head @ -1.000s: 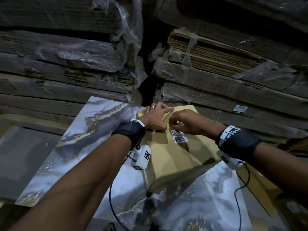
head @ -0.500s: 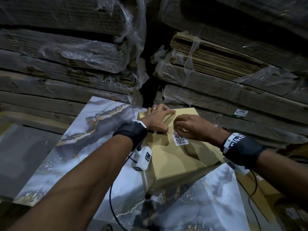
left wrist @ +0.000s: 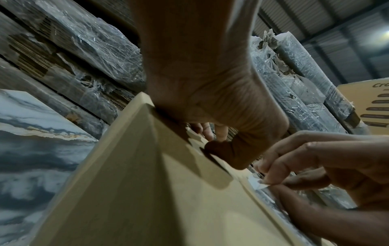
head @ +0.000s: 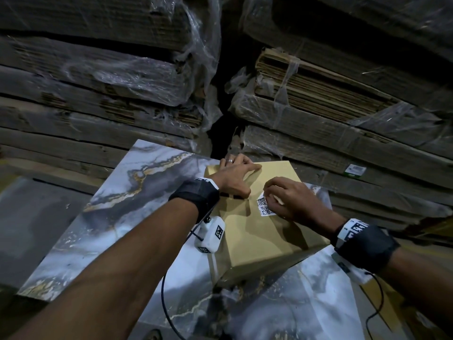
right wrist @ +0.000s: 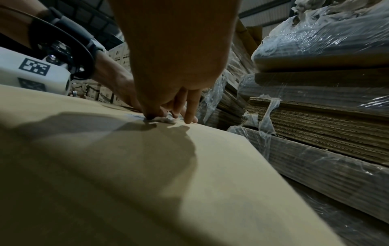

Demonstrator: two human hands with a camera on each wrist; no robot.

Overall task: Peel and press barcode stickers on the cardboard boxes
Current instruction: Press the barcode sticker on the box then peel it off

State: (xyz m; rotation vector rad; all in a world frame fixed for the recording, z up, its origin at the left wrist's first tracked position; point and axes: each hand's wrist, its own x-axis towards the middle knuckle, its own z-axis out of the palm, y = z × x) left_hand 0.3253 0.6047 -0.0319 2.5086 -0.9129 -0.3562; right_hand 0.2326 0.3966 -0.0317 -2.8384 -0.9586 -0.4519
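A tan cardboard box [head: 259, 236] lies on a marbled surface. A white barcode sticker [head: 262, 207] sits on the box top near its middle. My right hand [head: 286, 200] is on the sticker's right side with curled fingers. In the left wrist view its thumb and fingertips [left wrist: 268, 179] pinch the sticker's white edge [left wrist: 258, 183]. In the right wrist view the thumb [right wrist: 151, 113] bears down on the sticker [right wrist: 162, 119]. My left hand [head: 235, 174] rests flat on the box's far left corner, fingers reaching over the far edge, thumb [left wrist: 227, 149] on the top.
The marbled sheet [head: 117, 207] spreads left of and below the box. Plastic-wrapped stacks of flat cardboard [head: 331, 106] rise close behind, with a dark gap [head: 220, 131] between them. A small green-and-white label [head: 355, 171] is on the right stack. A printed carton [left wrist: 374, 106] stands further off.
My right hand has slid down and over the right part of the sticker, which stays in place on the box. The left hand has kept its place.
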